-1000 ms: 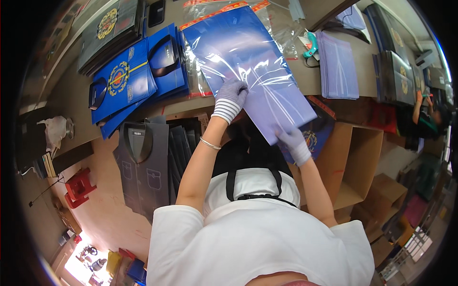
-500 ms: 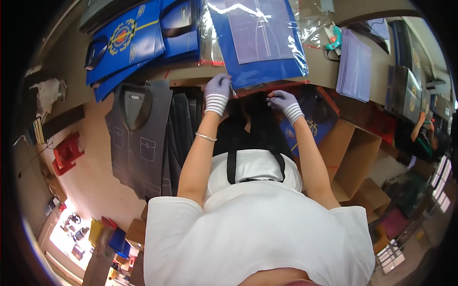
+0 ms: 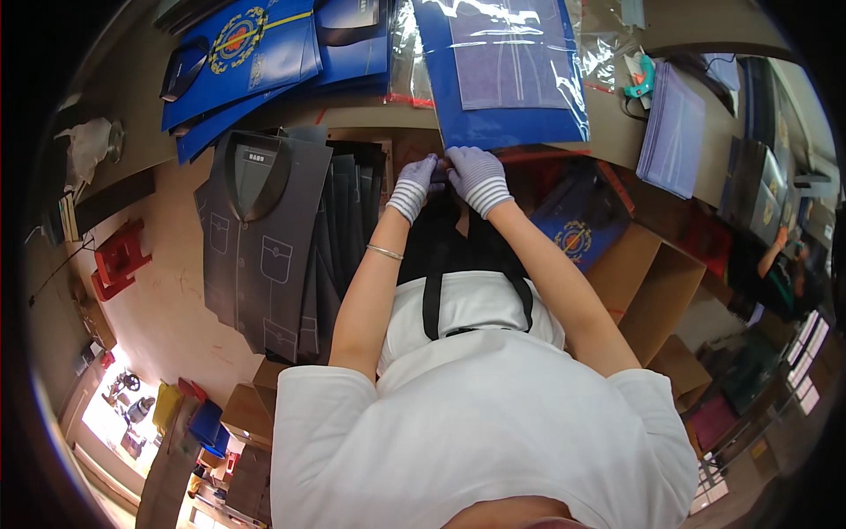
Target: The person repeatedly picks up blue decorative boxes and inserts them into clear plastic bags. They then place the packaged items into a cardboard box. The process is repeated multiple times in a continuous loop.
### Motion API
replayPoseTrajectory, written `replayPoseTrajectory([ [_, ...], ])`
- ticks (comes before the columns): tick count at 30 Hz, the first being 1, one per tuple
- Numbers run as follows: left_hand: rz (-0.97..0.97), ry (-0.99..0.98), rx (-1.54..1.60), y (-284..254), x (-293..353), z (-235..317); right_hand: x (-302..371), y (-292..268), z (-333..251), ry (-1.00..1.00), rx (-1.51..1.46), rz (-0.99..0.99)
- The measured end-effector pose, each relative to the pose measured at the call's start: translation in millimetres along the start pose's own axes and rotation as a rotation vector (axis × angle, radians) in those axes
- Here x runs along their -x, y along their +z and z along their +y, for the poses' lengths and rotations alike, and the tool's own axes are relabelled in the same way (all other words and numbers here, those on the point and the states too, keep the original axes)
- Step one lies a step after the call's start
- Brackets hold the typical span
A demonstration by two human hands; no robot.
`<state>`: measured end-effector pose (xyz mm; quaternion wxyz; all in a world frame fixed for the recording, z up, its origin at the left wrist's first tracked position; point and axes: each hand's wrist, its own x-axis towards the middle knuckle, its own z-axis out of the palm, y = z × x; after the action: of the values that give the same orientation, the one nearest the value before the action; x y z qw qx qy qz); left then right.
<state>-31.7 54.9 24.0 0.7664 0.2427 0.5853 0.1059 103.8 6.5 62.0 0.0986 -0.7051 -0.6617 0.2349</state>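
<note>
The left hand (image 3: 421,172), covered by a light purple glove with a striped cuff, is held with its fingers bent together just below the near edge of a clear sleeve (image 3: 578,119); whether anything is gripped by it cannot be told. The right hand (image 3: 480,176), gloved alike, is placed just beside it, its fingers curled at that same edge; whether the film is pinched there cannot be told either. The sleeve is laid on the tabletop (image 3: 608,123), straight ahead of the hands, and inside it a blue panel (image 3: 447,101) is overlaid by a smaller light purple sheet (image 3: 515,62). A red strip (image 3: 557,156) is seen along the near edge.

To the left, blue bags (image 3: 238,44) are piled, the front one marked with a round yellow emblem. Below them a dark grey shirt-shaped bag (image 3: 238,264) is seen, with more dark bags (image 3: 345,203) ranged behind it. To the right, a teal tool (image 3: 643,78) is set next to a stack of purple sheets (image 3: 671,128), and a cardboard box (image 3: 665,286) is placed below
</note>
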Motion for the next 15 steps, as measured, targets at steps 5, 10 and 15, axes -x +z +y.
replayPoseTrajectory([
  [5, 0.020, 0.113, 0.015, -13.7, -29.2, -16.6, -3.4, 6.3, -12.5, 0.027, 0.015, -0.035],
  [10, 0.045, 0.132, 0.017, -10.3, -17.6, -2.9, 37.6, -31.6, 15.9, 0.156, -0.196, 0.219],
  [15, 0.081, 0.075, 0.076, -27.5, -22.3, -2.5, 200.5, -121.6, 215.5, 0.903, 0.001, 0.723],
])
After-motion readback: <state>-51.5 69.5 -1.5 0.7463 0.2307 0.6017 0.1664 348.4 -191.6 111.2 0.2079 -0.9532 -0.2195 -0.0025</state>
